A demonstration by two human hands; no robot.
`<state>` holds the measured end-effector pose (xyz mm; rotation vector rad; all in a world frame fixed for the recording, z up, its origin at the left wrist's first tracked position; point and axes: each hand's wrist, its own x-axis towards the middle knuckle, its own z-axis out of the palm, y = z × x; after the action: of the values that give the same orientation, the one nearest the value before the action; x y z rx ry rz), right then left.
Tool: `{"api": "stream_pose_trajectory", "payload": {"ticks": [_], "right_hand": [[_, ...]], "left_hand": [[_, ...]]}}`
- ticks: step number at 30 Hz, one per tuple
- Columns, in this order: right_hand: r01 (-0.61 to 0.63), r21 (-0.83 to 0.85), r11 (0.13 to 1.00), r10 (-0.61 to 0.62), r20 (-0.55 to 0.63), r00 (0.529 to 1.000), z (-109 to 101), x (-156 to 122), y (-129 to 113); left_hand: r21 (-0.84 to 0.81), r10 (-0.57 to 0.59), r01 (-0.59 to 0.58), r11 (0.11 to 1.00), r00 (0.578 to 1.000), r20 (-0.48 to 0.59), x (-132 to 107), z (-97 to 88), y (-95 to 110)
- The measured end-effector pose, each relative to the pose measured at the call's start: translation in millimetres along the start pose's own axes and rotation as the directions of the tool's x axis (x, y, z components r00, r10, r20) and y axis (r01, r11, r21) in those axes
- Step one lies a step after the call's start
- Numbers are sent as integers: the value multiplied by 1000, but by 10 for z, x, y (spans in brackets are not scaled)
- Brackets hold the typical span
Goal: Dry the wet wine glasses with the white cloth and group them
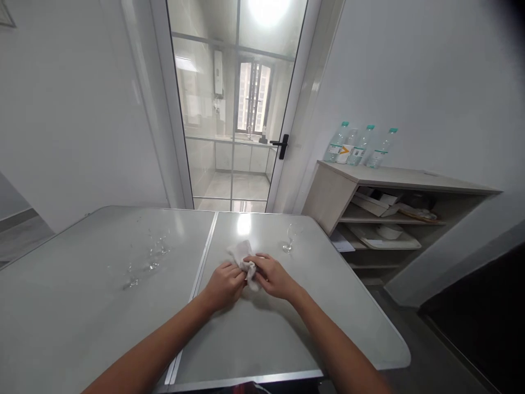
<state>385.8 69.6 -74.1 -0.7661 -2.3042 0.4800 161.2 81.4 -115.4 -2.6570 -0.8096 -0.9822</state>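
A crumpled white cloth is bunched between my two hands over the middle of the table. My left hand is closed at its left side, with fingers curled against the cloth. From the right, my right hand pinches the cloth's folds between thumb and fingers. Whether anything is wrapped inside the cloth is hidden. A clear stemmed glass stands beyond my right hand, apart from it. Several more clear glasses are on the left half of the table; their outlines are faint.
The pale table has a metal seam left of my hands. Behind it is a glass door with a black handle. At right, a wooden shelf unit bears several plastic bottles; trays and a bowl lie inside.
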Motion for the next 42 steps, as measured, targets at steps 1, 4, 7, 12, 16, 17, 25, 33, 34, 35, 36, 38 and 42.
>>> {"api": "stream_pose_trajectory", "payload": {"ticks": [1,4,7,12,16,17,25,33,34,35,36,38,42], "right_hand": [[-74,45,996,73,9,997,3,29,-16],[-317,268,910,327,7,945,-10,80,-12],[-456,558,693,510,67,858,-22,74,45],[-434,855,284,645,165,746,45,71,80],[-262,892,368,688,-71,722,104,100,64],[-228,865,447,676,-160,720,113,95,63],[-2,149,989,61,-393,917,35,-83,23],[76,-388,918,-108,-63,992,75,86,-223],[38,-397,917,-74,-77,994,88,96,-239],[-7,-399,917,-36,-99,994,97,102,-245],[-62,-391,918,12,-130,991,101,105,-238],[-210,-316,925,153,-196,969,98,109,-189],[-474,113,873,485,-93,870,79,107,-23]], "left_hand": [[23,55,-55,998,998,-6,2,-21,-4],[47,128,-127,991,992,-19,20,-85,-14],[33,134,-132,991,989,-56,29,-103,-19],[-69,31,-39,997,994,-105,9,-64,-38],[-206,-141,114,972,983,-119,-1,-59,-49],[-264,-207,175,949,973,-98,0,-56,-36],[-735,-614,594,326,725,313,30,111,138],[-623,-622,600,502,751,222,-17,121,101],[-557,-593,579,595,784,182,-22,105,98],[-471,-547,537,700,827,131,-26,88,93],[-373,-478,469,801,875,75,-30,71,85],[-177,-286,278,944,958,-18,-32,31,59],[74,73,-70,995,996,-45,-19,-56,16]]}}
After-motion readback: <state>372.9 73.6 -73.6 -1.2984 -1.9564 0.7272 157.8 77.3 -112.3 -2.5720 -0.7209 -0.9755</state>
